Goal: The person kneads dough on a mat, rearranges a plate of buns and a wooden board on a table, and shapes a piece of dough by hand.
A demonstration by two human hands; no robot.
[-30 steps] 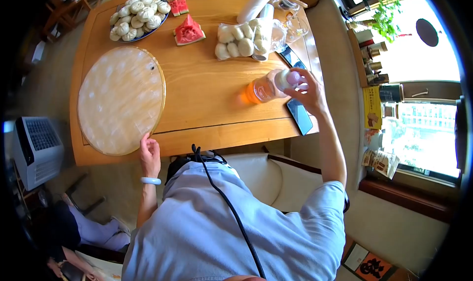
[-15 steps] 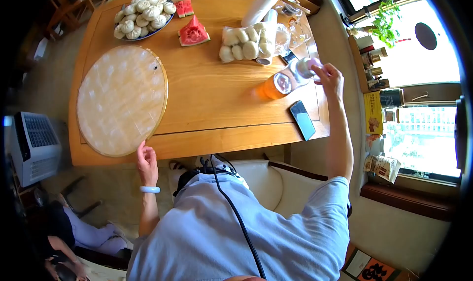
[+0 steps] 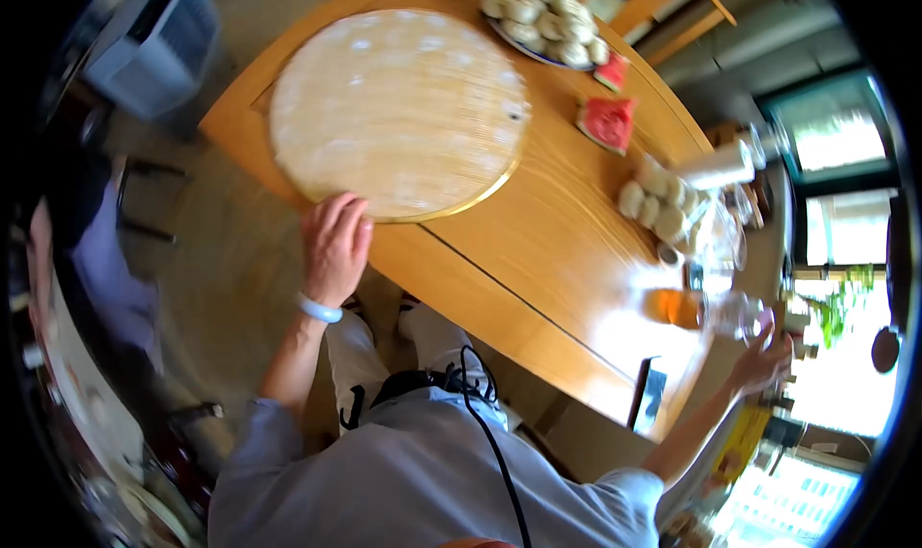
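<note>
My left hand (image 3: pixel 334 248), with a pale bracelet at the wrist, is at the near edge of a round, flour-dusted wooden board (image 3: pixel 394 116). Its fingers are stretched toward the rim and overlap it; whether they press on it I cannot tell. At the right, a clear bottle (image 3: pixel 722 314) with orange liquid in its lower part stands on the table. My right hand (image 3: pixel 764 364) is just beside the bottle's top, fingers apart and holding nothing I can see. A dark phone (image 3: pixel 649 396) lies at the table's near right corner.
Across the wooden table (image 3: pixel 567 250) are a plate of white buns (image 3: pixel 547 20), watermelon pieces (image 3: pixel 607 122), a bag of white buns (image 3: pixel 663 202) and a paper roll (image 3: pixel 715 167). A grey appliance (image 3: pixel 158 48) stands on the floor. Someone sits at far left.
The view has turned left, bringing the board nearer the middle. My left hand has come up to the board's rim. My right hand has let go of the bottle's top and its fingers have spread.
</note>
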